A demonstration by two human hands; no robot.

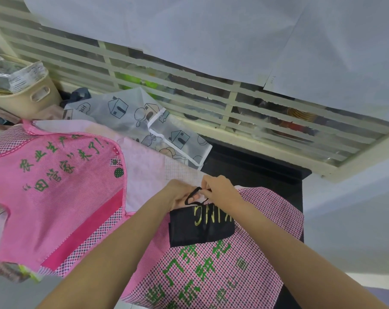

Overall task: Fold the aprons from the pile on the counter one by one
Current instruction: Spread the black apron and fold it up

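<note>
Now, the relation that matters: the black apron [200, 226] lies just toward the person from both hands, with its strap [194, 194] at its far edge.
Black apron: a small folded dark piece with yellow letters, resting on the checked pink apron [233, 264], which lies on the dark counter [256, 161].
Left hand [177, 194]: its grip pinches the strap loop at the far-left corner of the black apron.
Right hand [220, 189]: its grip is narrow, fingertips pinching the same strap just beyond the black apron's far edge.
Nearer hand: both about equal.
Pile: the pink apron with green writing [55, 192] lies well left of the black apron.
Likely step: tucking the strap, judging by the pinch.
</note>
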